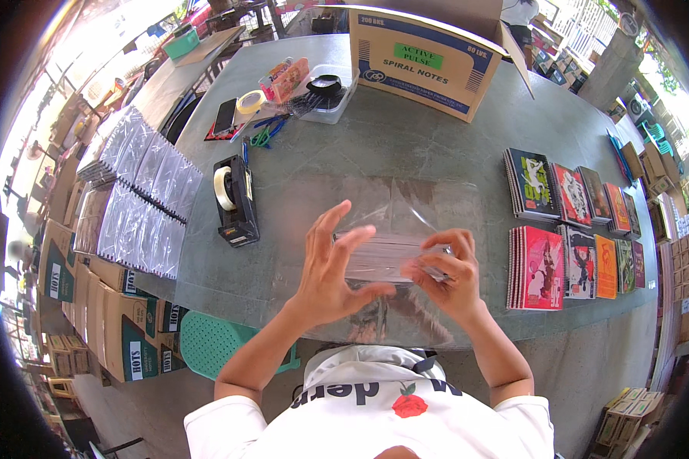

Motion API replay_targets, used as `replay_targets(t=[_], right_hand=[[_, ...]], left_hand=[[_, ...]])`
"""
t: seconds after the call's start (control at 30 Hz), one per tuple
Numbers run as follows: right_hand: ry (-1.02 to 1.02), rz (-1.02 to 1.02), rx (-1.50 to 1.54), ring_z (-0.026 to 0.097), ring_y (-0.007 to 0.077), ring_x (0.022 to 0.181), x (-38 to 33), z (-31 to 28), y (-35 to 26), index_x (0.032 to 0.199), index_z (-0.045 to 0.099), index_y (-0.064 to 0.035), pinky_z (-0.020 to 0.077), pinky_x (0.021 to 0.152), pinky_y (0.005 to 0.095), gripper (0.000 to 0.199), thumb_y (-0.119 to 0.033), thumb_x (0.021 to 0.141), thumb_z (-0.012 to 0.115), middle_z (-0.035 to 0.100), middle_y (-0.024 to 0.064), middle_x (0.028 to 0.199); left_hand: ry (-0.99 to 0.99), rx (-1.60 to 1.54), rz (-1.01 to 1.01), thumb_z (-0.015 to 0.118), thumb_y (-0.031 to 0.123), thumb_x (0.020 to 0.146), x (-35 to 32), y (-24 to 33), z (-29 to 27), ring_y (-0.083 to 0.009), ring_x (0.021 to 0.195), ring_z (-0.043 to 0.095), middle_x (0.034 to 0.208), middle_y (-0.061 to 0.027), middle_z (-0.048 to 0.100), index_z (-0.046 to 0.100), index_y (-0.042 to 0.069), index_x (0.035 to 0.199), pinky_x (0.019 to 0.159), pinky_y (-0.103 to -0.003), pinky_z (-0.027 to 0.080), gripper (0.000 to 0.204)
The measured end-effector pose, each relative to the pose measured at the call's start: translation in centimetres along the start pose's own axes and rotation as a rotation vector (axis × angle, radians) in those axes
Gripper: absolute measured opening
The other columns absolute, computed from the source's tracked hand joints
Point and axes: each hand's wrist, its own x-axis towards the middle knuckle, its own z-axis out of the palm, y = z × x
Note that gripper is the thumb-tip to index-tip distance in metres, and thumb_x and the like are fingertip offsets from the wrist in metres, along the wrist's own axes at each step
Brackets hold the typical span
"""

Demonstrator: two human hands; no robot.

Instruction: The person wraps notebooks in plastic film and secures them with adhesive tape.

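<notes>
A stack of notebooks lies on a clear plastic sheet spread over the grey table. My left hand rests against the stack's left end with its fingers spread. At the stack's right end my right hand pinches a fold of the clear wrap against it. A black tape dispenser stands to the left of my hands.
Rows of colourful spiral notebooks lie at the right. A large open cardboard box stands at the back. Wrapped bundles sit at the left edge, near a tape roll, scissors and a phone. Cartons and a green stool are below.
</notes>
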Motion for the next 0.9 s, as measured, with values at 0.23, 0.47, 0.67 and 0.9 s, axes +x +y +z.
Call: replay_targets(t=[0.23,0.47,0.67,0.9], right_hand=[[-0.245,0.555,0.451,0.054,0.0187,0.082,1.0,-0.7,3.6,0.088,0.065,-0.0041,0.0424,0.076,0.0309,0.039,-0.025,0.06,0.081,0.058,0.0058,0.091],[-0.565,0.156,0.334,0.056,0.0221,0.081,5.2,-0.9,2.5,0.099,0.063,-0.0011,0.0448,0.075,0.0344,0.035,-0.007,0.065,0.071,0.057,0.0075,0.089],[-0.688,-0.292,-0.368,0.046,0.0308,0.117,2.2,-3.1,-3.0,0.116,0.052,0.0024,0.0408,0.096,0.0372,0.044,-0.003,0.073,0.057,0.051,0.0179,0.122],[-0.623,-0.212,-0.091,0.032,0.0214,0.13,1.6,-0.3,-1.2,0.126,0.045,-0.0017,0.0258,0.108,0.0378,0.04,-0.013,0.088,0.05,0.04,0.0102,0.136]], left_hand=[[-0.569,-0.353,-0.423,0.082,0.023,0.059,2.8,-4.1,0.0,-0.019,0.085,0.059,0.088,-0.0071,0.062,0.063,0.005,0.101,0.077,-0.029,0.046,0.05],[-0.749,0.061,0.09,0.071,0.01,0.067,5.5,-1.7,-1.2,-0.026,0.084,0.057,0.085,-0.0108,0.06,0.064,0.001,0.095,0.074,-0.033,0.047,0.03],[-0.615,0.208,0.362,0.067,0.011,0.066,1.7,0.8,-2.5,-0.0253,0.092,0.056,0.093,-0.0124,0.059,0.061,-0.003,0.097,0.078,-0.034,0.049,0.035],[-0.244,0.189,0.597,0.067,0.009,0.069,-3.0,-2.0,0.0,-0.0235,0.099,0.056,0.105,-0.0093,0.059,0.063,0.001,0.097,0.087,-0.036,0.048,0.029]])
